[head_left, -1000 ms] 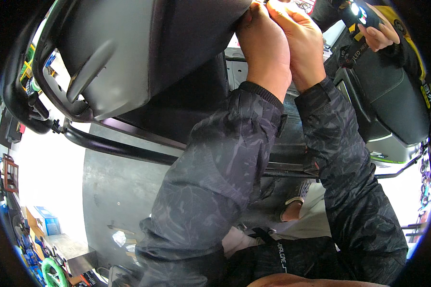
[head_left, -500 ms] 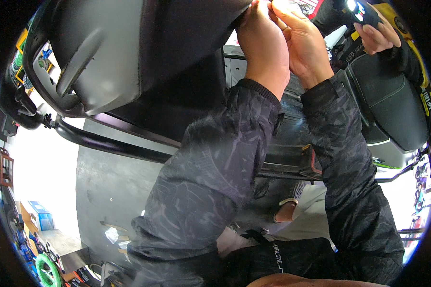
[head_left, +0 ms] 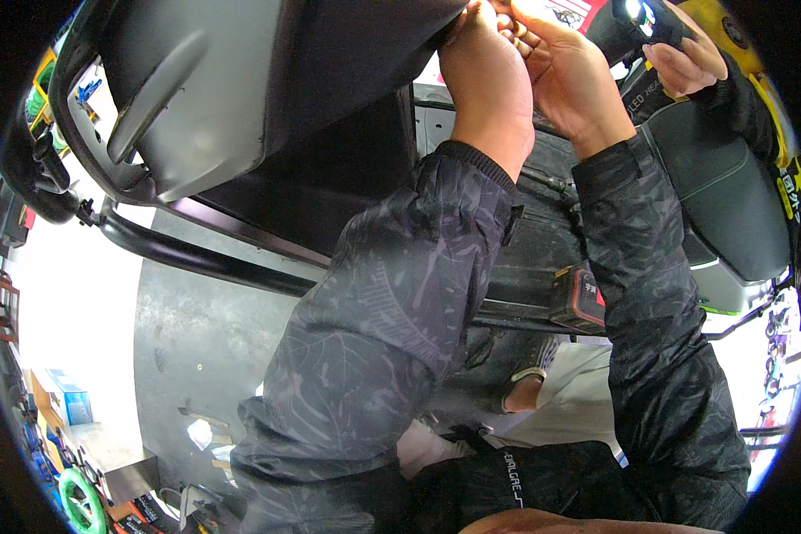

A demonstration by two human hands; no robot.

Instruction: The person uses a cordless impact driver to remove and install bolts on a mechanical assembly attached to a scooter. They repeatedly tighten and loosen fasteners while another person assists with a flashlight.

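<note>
My left hand reaches up beside the edge of a large black body panel of a vehicle. Its fingertips are mostly hidden behind the panel's edge and the top of the picture. Close against it, my right hand has its fingers curled in, with the thumb pressed toward them. Whatever these fingers hold is too small or too covered to make out. Over at the upper right, another person's hand grips a dark lamp that shines brightly.
A padded black seat stands at the right. A black tubular bar runs along the panel's lower left. Below my right forearm lies a small black and red case. A person's foot shows on the grey floor.
The other person's hand and lamp have moved slightly left. My right wrist has shifted a little right, and its fingers show more curled. My left hand stays at the panel edge.
</note>
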